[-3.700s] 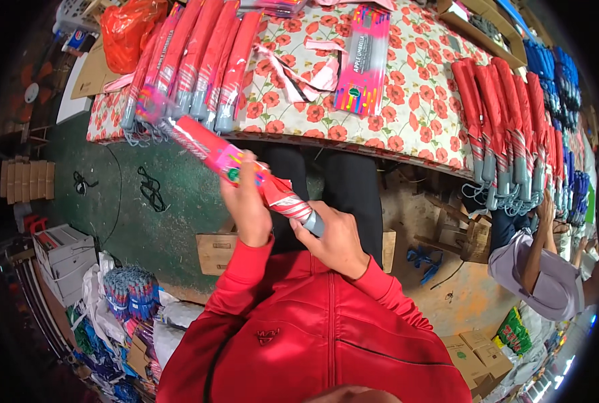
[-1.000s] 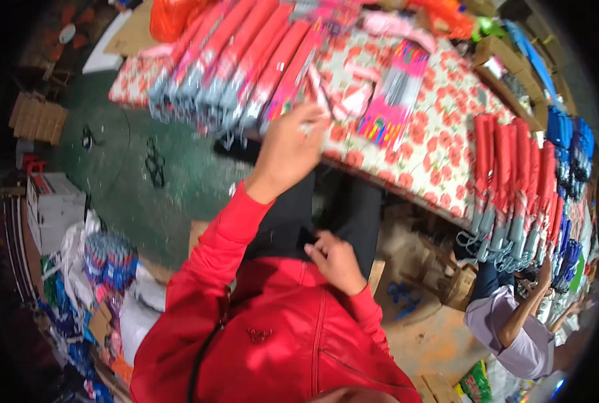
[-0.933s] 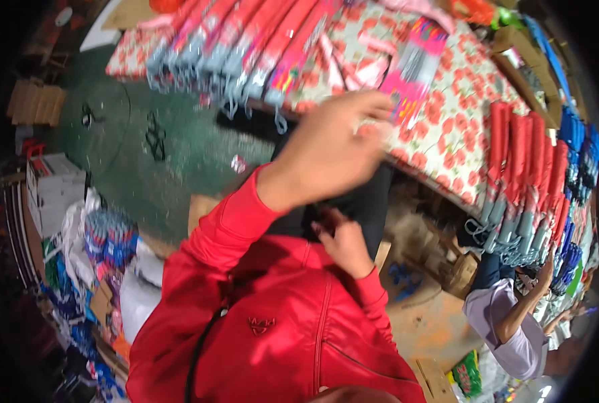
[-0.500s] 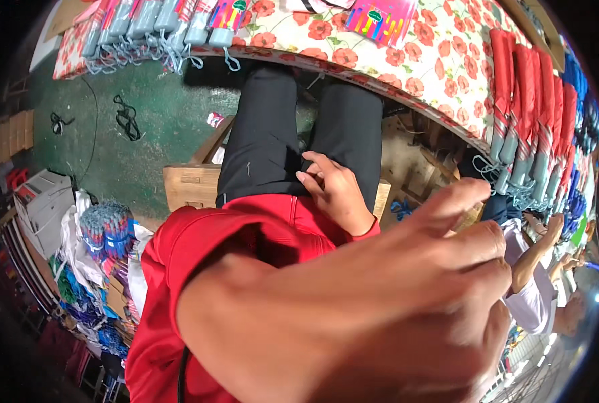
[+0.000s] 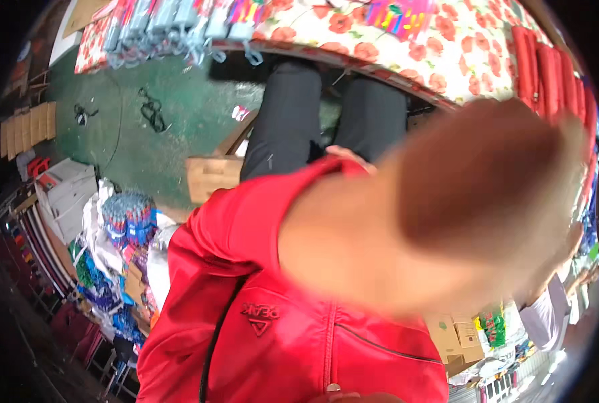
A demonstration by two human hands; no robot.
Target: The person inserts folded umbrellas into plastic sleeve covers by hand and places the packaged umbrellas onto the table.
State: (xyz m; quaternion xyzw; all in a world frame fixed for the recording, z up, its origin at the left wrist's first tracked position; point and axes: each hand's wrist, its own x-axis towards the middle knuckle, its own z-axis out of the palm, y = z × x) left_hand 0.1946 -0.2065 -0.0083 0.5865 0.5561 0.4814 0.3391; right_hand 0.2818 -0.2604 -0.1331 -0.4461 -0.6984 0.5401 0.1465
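My left hand [image 5: 494,174] is raised close in front of me and smeared by motion, its bare forearm coming out of a red sleeve across to the right. Its fingers cannot be made out, and nothing shows in it. Low on my lap, a strip of my right hand [image 5: 350,157] lies on the dark trousers [image 5: 373,114]; the visible part looks flat and holds nothing. The left arm and sleeve hide the rest of it. Beyond the left hand, a row of red folded umbrellas [image 5: 548,77] lies on the flowered tablecloth [image 5: 343,27].
Light-blue folded umbrellas [image 5: 178,20] with wrist loops hang over the table's left edge beside a colourful packet [image 5: 397,20]. Bundled umbrellas [image 5: 130,218], a white cabinet [image 5: 66,198] and a wooden bench [image 5: 212,176] stand left. A co-worker's pale sleeve [image 5: 546,316] shows right.
My left hand has moved up and away toward the table's right side, blurring and covering part of the red umbrellas. The view has shifted, and most of my right hand is now covered.
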